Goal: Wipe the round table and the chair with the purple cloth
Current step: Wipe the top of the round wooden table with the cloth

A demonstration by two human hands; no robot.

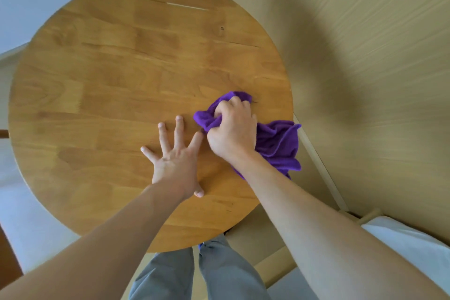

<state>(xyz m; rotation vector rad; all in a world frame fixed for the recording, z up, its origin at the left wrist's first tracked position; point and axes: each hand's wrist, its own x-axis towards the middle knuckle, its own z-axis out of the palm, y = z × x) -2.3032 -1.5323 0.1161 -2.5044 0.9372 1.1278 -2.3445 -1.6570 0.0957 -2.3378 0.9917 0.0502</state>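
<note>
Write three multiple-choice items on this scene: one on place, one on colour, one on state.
1. Where on the table is the cloth?
A. centre
B. right edge, partly overhanging
C. far edge

2. What colour is the cloth?
A. purple
B. green
C. white

3. How does the left hand lie?
A. fist
B. pinching the cloth
C. flat, fingers spread

Answers:
1 B, cloth hangs past the right rim.
2 A, plainly purple.
3 C, it rests open on the wood while the right hand grips the cloth.

Cloth (pixel 277 143) on table (pixel 109 75), right of centre
</note>
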